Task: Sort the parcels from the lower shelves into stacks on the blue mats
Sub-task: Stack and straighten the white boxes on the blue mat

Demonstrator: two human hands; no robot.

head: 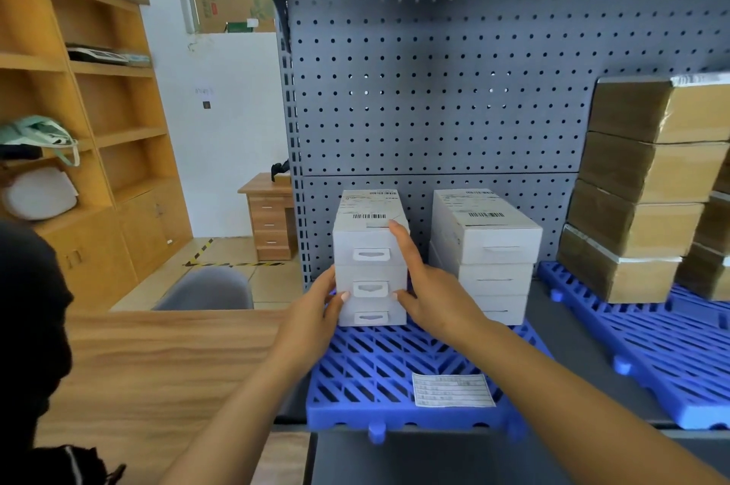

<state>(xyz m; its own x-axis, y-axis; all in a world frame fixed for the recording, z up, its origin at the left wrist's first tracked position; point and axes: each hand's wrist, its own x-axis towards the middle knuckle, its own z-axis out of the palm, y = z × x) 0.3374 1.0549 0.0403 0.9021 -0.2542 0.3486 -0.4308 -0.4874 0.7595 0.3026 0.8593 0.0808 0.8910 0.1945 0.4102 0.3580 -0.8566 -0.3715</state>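
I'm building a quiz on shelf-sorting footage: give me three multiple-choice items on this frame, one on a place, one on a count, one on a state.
1. Where does the paper label lie?
A. on the near part of the left blue mat
B. on the brown parcels
C. on the wooden desk

2. How many white boxes are in the left stack?
A. two
B. three
C. five

3. What are the hands doing?
A. hanging free
B. both touching the left stack
C. lifting a brown parcel

Answers:
1 A: the paper label lies on the left blue mat.
2 B: the left stack shows three fronts.
3 B: the left hand and right hand flank it.
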